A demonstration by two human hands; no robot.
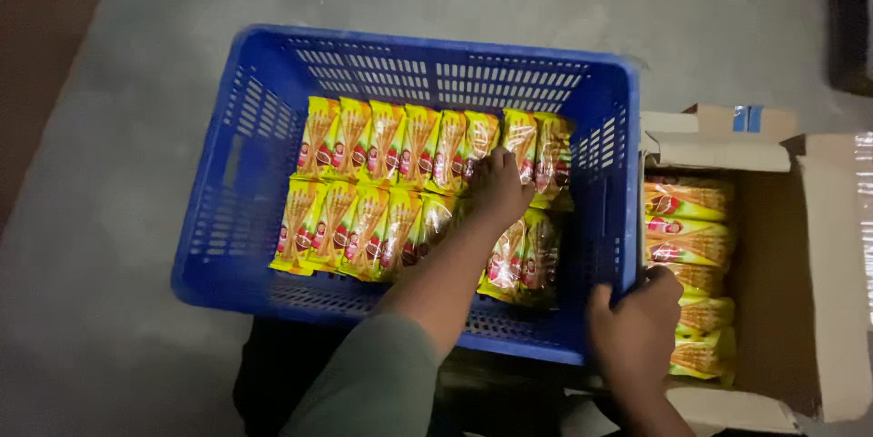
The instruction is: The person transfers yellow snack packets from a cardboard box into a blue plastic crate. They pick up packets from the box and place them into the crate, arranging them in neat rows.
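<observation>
A blue plastic crate (227, 182) stands on a grey floor. Inside it lie two rows of yellow snack packets (364, 173), standing side by side. My left hand (498, 187) reaches into the crate and presses on the packets near the right end of the rows, fingers spread over them. Whether it grips a packet is hidden by the hand itself. My right hand (632, 323) grips the crate's near right corner rim. An open cardboard box (818, 264) sits right of the crate, with more yellow packets (687, 246) stacked in it.
The grey concrete floor (109, 128) surrounds the crate. A dark strip lies at the far left and a dark object (850, 19) at the top right. The box flaps (718, 141) stand open beside the crate's right wall.
</observation>
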